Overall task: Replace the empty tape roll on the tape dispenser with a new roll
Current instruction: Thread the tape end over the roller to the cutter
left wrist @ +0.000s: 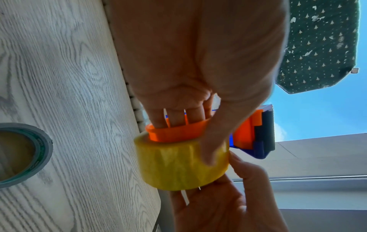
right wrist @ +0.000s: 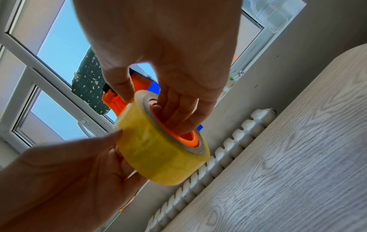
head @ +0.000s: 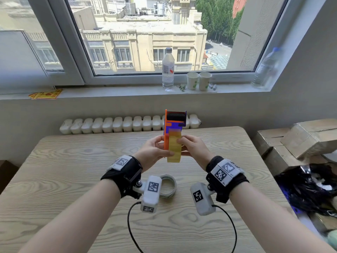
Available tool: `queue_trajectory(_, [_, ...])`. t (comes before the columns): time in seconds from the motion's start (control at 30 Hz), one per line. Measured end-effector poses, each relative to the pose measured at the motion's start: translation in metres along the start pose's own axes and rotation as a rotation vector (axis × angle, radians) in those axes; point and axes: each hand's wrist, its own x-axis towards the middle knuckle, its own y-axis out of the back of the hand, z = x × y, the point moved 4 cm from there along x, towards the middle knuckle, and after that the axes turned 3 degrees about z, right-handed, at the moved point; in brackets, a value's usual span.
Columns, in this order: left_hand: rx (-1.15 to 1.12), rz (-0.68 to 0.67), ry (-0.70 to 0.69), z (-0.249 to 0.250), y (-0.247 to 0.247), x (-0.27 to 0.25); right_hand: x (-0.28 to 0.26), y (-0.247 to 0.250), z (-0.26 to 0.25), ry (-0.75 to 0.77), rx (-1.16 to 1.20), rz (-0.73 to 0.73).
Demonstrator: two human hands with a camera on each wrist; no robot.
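Above the wooden table (head: 73, 179) I hold an orange and blue tape dispenser (head: 173, 125) upright with both hands. A full yellow tape roll (head: 174, 148) sits on its orange hub (left wrist: 174, 133), which sticks out of the roll's left side. My left hand (head: 158, 148) grips the dispenser, with the thumb (left wrist: 210, 149) lying across the roll. My right hand (right wrist: 168, 109) pinches the roll, fingers inside the hub's opening (right wrist: 188, 138) and thumb at the roll's far edge. An empty grey roll core (head: 168, 187) lies flat on the table below my wrists.
A white radiator (head: 118, 125) runs along the wall behind the table. On the window sill stand a water bottle (head: 168, 70) and two paper cups (head: 198, 81). Cardboard boxes (head: 300, 139) and a black bag (head: 310, 187) crowd the table's right side.
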Motion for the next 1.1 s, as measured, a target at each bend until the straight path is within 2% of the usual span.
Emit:
queue_trajectory(0.2, [-0.055, -0.002, -0.021, 0.0008, -0.0007, 0.0021, -0.0015, 0.0009, -0.0013, 0.036, 0.005, 0.007])
queue_trajectory(0.63, [-0.008, -0.014, -0.032, -0.0031, 0.0042, 0.0034, -0.0001, -0.0019, -0.0018, 0.036, 0.043, 0.051])
queue_trajectory(0.83, [-0.052, -0.018, -0.044, 0.0018, 0.0033, 0.0012, -0.0008, -0.0030, -0.0022, 0.032, -0.022, 0.040])
queue_trajectory(1.1, [-0.057, -0.038, -0.012, 0.0008, 0.0051, 0.0006, -0.0036, -0.0052, -0.0017, 0.023, -0.021, 0.029])
